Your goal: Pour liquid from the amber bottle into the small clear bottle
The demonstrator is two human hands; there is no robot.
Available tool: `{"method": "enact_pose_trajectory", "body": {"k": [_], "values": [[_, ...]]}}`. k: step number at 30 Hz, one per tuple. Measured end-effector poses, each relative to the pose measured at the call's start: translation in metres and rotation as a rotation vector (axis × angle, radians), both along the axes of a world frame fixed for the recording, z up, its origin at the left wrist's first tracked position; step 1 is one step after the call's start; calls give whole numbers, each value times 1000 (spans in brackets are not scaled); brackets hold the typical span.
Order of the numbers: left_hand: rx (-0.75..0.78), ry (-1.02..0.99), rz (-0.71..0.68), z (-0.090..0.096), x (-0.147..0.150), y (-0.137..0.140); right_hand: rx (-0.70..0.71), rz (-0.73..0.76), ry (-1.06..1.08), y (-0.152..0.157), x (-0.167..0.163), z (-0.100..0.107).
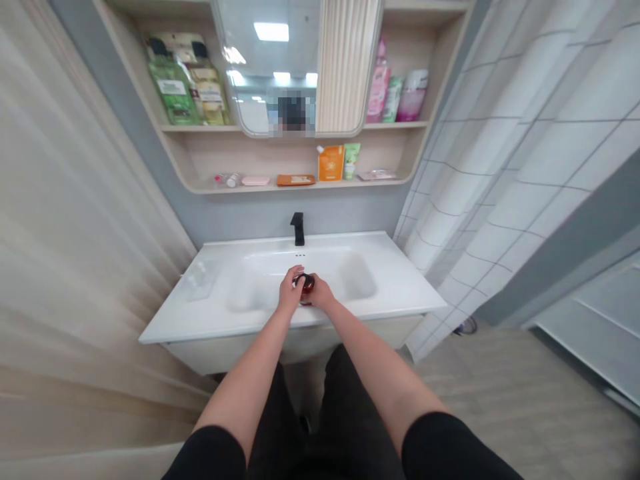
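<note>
Over the front of the white sink basin, my two hands meet around a small, glossy dark red container (307, 285) with a black top, a bottle or jar. My right hand (321, 293) grips its body from the right side. My left hand (290, 287) is closed on its upper left part, at the black top, with the thumb toward me and some fingers reaching beyond it. The label and most of the container's sides are covered by my hands. Behind them, a black faucet (299, 230) stands at the back of the sink (355, 283).
A clear, see-through dish or tray (199, 280) sits on the counter's left. Above hangs a cabinet with a mirror (270, 60), green and yellow bottles (175, 87), pink bottles (379, 87), an orange pouch (331, 163) and a green tube (351, 160). Curtains (75, 233) flank the left.
</note>
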State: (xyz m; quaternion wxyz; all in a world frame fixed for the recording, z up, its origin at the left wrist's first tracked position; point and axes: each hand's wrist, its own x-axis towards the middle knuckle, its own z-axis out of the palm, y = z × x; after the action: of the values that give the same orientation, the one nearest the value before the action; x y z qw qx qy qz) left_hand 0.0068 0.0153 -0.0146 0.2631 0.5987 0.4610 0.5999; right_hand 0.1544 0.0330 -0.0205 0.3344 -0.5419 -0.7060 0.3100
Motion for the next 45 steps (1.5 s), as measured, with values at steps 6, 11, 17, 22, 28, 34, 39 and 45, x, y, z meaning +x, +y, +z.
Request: {"method": "enact_pose_trajectory", "body": {"k": [6,11,17,22,28,34,39,45], "values": [[-30,-99,-9,-2,1,2,-9,-46,-43,-3,0,4],[-26,-57,15,-1,2,2,-14,-32,-22,-5,0,8],[-41,-71,14,-5,2,4,-15,-13,-3,-5,1,8],[-71,-6,61,-7,2,5,-11,-2,-9,-6,1,7],[-68,33,45,-6,1,3,-7,-21,-18,-3,1,5],[-148,113,54,-3,-8,6,10,-50,-19,-4,0,4],[-423,677,56,-1,-81,-15,19,-43,27,-6,2,6],[-584,1098,100,8,-127,-46,41,-85,112,-13,2,10]]}}
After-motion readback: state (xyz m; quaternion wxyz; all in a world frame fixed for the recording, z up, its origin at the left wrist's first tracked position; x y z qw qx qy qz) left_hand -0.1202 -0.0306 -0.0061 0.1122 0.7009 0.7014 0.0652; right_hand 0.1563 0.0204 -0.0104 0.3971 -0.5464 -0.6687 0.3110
